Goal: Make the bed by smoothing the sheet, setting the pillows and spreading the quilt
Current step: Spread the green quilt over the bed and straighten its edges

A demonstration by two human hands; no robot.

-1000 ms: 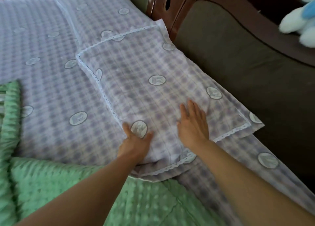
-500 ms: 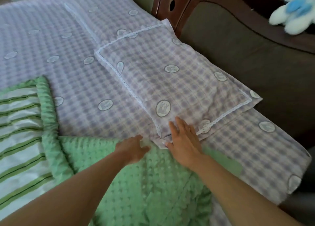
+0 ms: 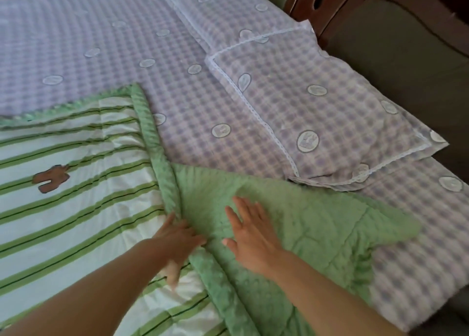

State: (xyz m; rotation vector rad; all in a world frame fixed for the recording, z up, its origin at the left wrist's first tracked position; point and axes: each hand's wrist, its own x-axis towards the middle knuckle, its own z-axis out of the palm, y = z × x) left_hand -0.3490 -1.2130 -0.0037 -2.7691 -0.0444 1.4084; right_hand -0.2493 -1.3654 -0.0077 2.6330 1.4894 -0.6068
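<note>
A purple checked sheet (image 3: 106, 38) covers the bed. Two matching pillows lie by the headboard: the near pillow (image 3: 317, 115) and a far pillow (image 3: 228, 8). The quilt (image 3: 304, 221), green and dimpled on its underside and white with green stripes on top, lies at the near side with a corner folded back. My left hand (image 3: 177, 239) rests on the quilt's green border where the fold begins, fingers spread. My right hand (image 3: 251, 234) lies flat and open on the folded-back green underside.
A dark wooden headboard with a padded panel (image 3: 406, 44) runs along the right. The bed's right edge (image 3: 451, 280) drops off beside the quilt corner. A brown patch (image 3: 50, 179) decorates the striped quilt top.
Both hands have come off the near pillow and moved back onto the quilt. The view has pulled back, showing more of the striped quilt top.
</note>
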